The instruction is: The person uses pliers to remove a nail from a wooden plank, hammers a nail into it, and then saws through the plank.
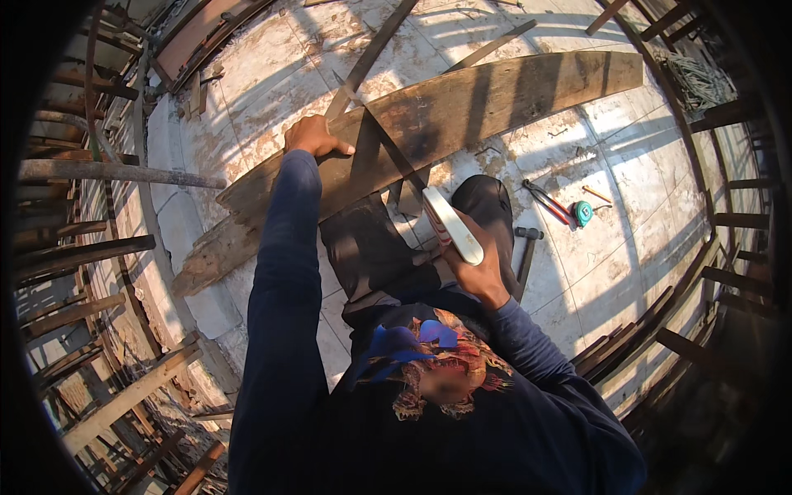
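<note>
A long, weathered wooden plank (511, 99) slants across in front of me, its splintered end at the left. My left hand (313, 136) grips the plank's far edge, with the thumb lying on the top face. In my right hand (483, 268) is the pale handle of a handsaw (452, 224). The dark blade runs away from me across the plank, to the right of my left hand, and its tip sticks out past the far edge. Whether the teeth are down in a cut is too small to tell. My dark-trousered legs are bent close to the plank's near side.
Right of my knee lie a hammer (528, 247), red-handled pincers (549, 202), a teal tape measure (582, 214) and an orange pencil (596, 195) on the tiled floor (652, 165). Wood strips (384, 41) lie beyond the plank. A pole (124, 172) juts in from the left.
</note>
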Demonstrator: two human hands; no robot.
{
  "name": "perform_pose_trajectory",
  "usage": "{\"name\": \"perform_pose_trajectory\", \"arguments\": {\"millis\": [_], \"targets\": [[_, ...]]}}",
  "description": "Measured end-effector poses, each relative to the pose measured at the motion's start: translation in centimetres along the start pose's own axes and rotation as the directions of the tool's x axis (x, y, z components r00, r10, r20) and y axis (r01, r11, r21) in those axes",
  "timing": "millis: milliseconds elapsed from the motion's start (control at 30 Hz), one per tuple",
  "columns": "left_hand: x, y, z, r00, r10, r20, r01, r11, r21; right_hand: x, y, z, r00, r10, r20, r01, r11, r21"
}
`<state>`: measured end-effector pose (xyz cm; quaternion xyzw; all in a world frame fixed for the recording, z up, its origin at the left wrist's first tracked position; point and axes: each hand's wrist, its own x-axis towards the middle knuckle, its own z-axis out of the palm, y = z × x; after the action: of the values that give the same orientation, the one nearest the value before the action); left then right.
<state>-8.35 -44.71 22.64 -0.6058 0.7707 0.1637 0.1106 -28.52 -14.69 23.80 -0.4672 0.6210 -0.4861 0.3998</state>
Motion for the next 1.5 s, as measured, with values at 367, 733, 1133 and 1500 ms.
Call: {"name": "perform_pose_trajectory", "arguments": {"millis": [367, 733, 1133, 1500], "targets": [[-3.3, 3.4, -0.5, 0.997, 0.009, -0.083, -0.006, 0.999, 0.035, 11.8, 2.7, 5.0, 0.989, -0.127, -0.075, 0.124, 0.991, -0.044], [-1.5, 0.7, 0.4, 0.998, 0.011, -0.069, -0.004, 0.995, 0.099, -3.4, 1.2, -2.3, 0.986, 0.154, 0.06, -0.157, 0.987, 0.04], [-0.7, -3.6, -6.0, 0.649, 0.071, -0.757, 0.075, 0.985, 0.157, 7.4, 4.7, 2.0, 0.994, 0.084, -0.068, -0.053, 0.929, 0.366], [-2.9, -15.3, -13.8, 0.905, 0.101, -0.414, -0.348, 0.737, -0.58, 2.4, 4.2, -7.1, 0.97, 0.155, -0.19, -0.096, 0.953, 0.286]]}}
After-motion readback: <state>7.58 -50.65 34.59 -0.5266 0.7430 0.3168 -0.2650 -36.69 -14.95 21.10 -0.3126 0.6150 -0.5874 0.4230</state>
